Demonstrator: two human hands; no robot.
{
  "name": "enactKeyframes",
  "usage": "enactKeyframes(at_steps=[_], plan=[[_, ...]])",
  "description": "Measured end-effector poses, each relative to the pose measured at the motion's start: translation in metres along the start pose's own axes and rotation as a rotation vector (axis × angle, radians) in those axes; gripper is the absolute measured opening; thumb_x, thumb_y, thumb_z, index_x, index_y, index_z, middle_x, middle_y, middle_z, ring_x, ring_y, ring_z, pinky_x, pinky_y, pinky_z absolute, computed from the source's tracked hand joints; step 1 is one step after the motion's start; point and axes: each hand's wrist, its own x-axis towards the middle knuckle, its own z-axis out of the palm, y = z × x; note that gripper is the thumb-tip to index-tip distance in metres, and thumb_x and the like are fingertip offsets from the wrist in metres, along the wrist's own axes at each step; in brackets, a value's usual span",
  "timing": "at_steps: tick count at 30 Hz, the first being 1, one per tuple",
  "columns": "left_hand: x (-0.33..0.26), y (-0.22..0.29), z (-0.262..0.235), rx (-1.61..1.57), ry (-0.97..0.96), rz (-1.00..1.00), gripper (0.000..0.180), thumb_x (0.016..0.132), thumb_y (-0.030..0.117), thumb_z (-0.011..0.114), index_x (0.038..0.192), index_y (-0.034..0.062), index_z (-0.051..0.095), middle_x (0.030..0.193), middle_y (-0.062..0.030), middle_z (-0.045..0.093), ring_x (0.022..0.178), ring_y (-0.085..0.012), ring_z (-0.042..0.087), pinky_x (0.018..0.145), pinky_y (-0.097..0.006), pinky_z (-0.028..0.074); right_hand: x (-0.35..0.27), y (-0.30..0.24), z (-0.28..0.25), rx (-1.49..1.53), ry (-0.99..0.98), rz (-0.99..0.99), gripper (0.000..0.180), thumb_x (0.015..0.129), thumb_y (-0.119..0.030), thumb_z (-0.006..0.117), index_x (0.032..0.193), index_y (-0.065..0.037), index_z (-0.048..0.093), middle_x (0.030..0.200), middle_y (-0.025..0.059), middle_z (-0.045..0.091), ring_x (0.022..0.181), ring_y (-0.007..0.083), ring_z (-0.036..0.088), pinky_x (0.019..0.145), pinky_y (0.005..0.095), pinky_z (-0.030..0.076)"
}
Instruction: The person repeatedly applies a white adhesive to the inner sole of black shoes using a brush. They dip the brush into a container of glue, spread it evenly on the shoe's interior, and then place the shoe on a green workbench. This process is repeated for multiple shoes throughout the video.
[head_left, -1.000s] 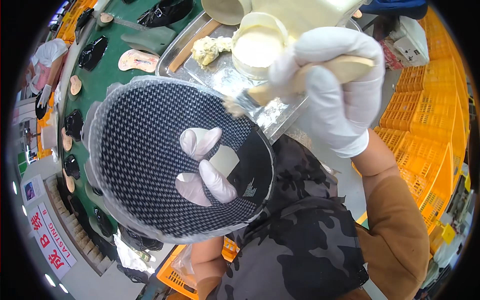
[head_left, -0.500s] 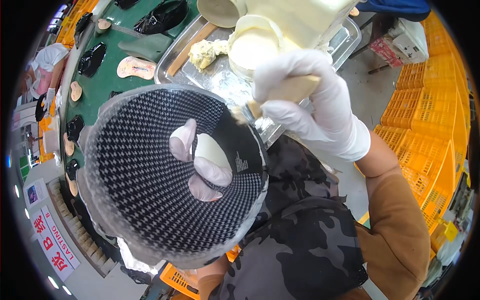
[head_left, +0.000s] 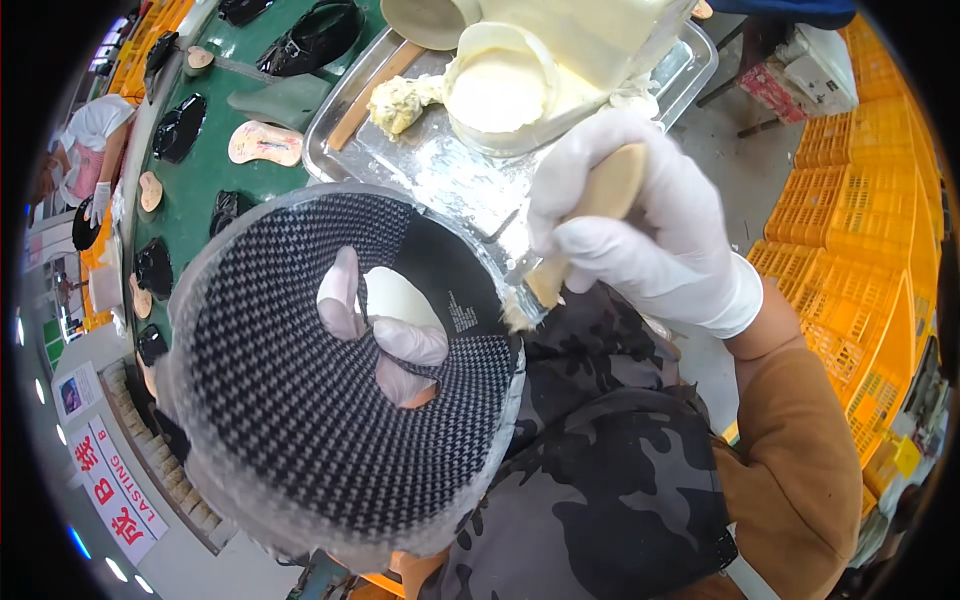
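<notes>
My left hand, in a white glove, grips a large cone-shaped shoe upper from behind. Its fingers show through the oval opening and close on the opening's edge; the rest of the hand is hidden. Black-and-grey houndstooth lining faces me, with a plain black panel at the right and a fuzzy whitish rim. A wooden-handled brush is in my right hand, also white-gloved. Its bristles hang at the upper's right edge; whether they touch cannot be told. Beyond stands a tub of cream-coloured paste.
The tub stands on a metal tray with a wooden stick and a crusted lump. A green belt carries black uppers and pale insoles. Orange crates line the right; a person works far left.
My right hand has brought the brush down and slightly right, its bristles now lower along the upper's edge. The upper, in my left hand, has shifted slightly left and down.
</notes>
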Motion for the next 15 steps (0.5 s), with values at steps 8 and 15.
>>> enactKeyframes(at_steps=[8,15], plan=[[0.000,-0.004,-0.041,-0.217,-0.219,-0.187,0.032,0.089,0.008,0.033,0.107,-0.0153,0.046,0.099,-0.0324,0.054,0.081,-0.0371,0.060,0.065,-0.037,0.053,-0.013,-0.015,0.003,0.414,0.097,0.238,0.031,0.088,-0.027,0.060,0.102,-0.005,0.043,0.081,0.0118,0.058,0.061,0.0122,0.058,0.048,0.0178,0.048],[0.006,0.004,-0.003,-0.320,0.056,-0.149,0.033,0.091,0.010,0.031,0.115,-0.0114,0.042,0.105,-0.0294,0.053,0.094,-0.0362,0.051,0.077,-0.040,0.044,-0.005,0.018,-0.005,-0.007,0.071,-0.029,0.027,0.092,-0.009,0.053,0.113,-0.004,0.037,0.097,0.0122,0.055,0.079,0.0110,0.057,0.063,0.0197,0.050]])
